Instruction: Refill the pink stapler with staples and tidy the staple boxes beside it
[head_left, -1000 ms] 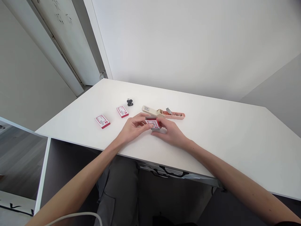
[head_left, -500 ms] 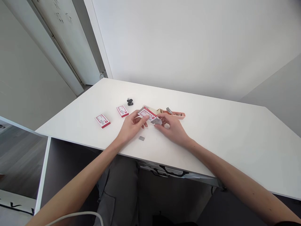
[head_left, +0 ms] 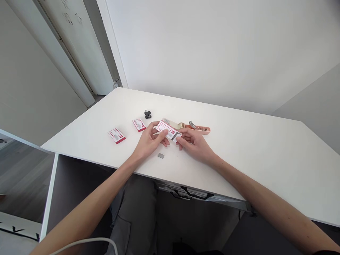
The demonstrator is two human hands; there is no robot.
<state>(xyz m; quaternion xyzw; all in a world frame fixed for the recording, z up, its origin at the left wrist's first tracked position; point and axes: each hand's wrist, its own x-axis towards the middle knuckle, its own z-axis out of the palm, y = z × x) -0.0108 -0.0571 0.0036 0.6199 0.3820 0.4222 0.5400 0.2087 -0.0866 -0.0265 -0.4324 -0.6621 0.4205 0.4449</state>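
The white-and-red box (head_left: 162, 126) is raised above the white tabletop (head_left: 255, 152), in front of the cream-and-pink case (head_left: 206, 132), and tilts down toward its right end. The left hand (head_left: 147, 142) grips it with the thumb flat on the printed face and fingers beneath; the right hand (head_left: 196, 144) pinches the right end between thumb and fingers. A dark band shows beside the right thumb; whether that end is open cannot be determined. The box appears to be thin card: light, fairly stiff along its edges, easily dented on its broad face, and moderately smooth. Hold by the long edges or ends with low pressure; contents, if any, are not visible and could slide out under tilt. A small gray piece (head_left: 160, 156) lies flat below the hands, near the front edge of the tabletop, and is probably rigid; take it by its short sides. Two similar boxes, the nearer box (head_left: 116, 136) and the farther box (head_left: 139, 125), lie to the left, with a black clip (head_left: 148, 114) behind. The case limits clearance directly behind; the widest open room is to the right.
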